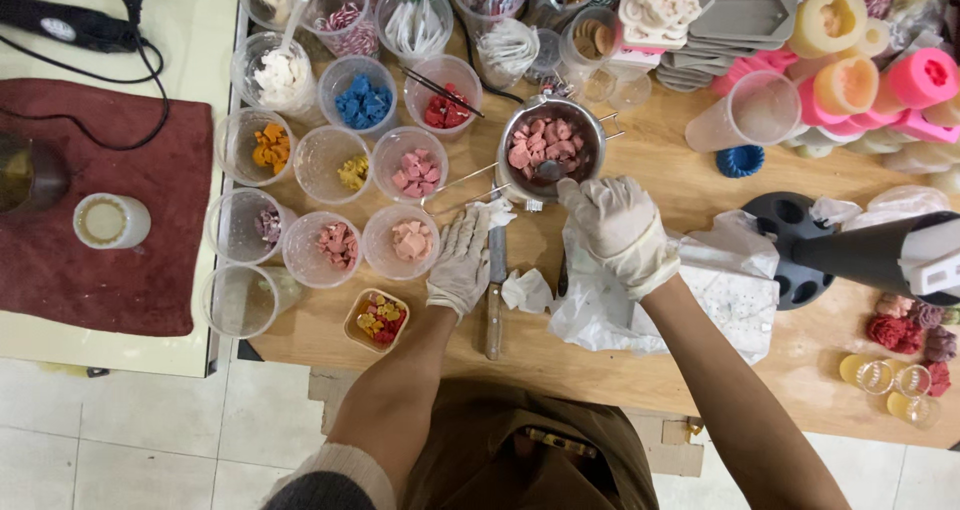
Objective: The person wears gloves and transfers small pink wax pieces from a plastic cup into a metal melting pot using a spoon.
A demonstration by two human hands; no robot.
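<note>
Gloved right hand (618,228) grips a spoon (548,170) in the steel pot (550,150); left hand (462,260) lies flat, empty.

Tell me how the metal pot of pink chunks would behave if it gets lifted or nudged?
The metal pot looks rigid and is heaped with pink chunks, so probably heavy for its size. Its loose load may shift if tilted. The gloved right hand is close beside it; smooth metal might slip against gloves.

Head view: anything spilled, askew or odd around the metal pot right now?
No spill shows. The metal pot sits upright with pink chunks inside. A knife lies loose on the table between the left hand and right hand, beside crumpled tissue. Cups look upright.
</note>
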